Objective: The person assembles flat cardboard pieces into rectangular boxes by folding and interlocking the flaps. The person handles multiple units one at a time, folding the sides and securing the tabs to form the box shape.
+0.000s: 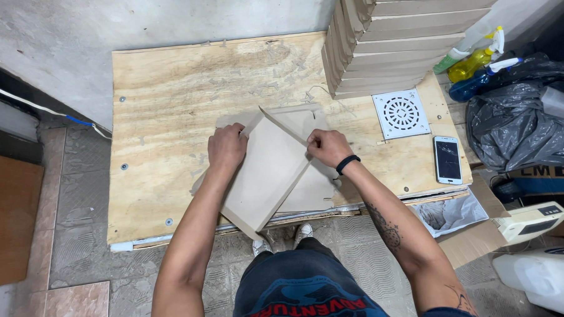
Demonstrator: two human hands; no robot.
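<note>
We stand at a plywood table (pixel 168 106) set against a rough grey wall (pixel 164 19). The floor (pixel 78 234) is grey patterned tile, with pinkish tiles (pixel 68 306) near left and a brown panel (pixel 9 218) at the left edge. A white cable (pixel 36 106) runs along the wall's foot on the left. At the far right, a stack of boards (pixel 403 42) rises from the table. A black bag (pixel 518 125) lies right of it. Light is even and soft.

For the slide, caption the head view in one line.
Both hands, left hand and right hand, fold a grey cardboard sheet on a plywood table beside stacked cardboard.
</note>
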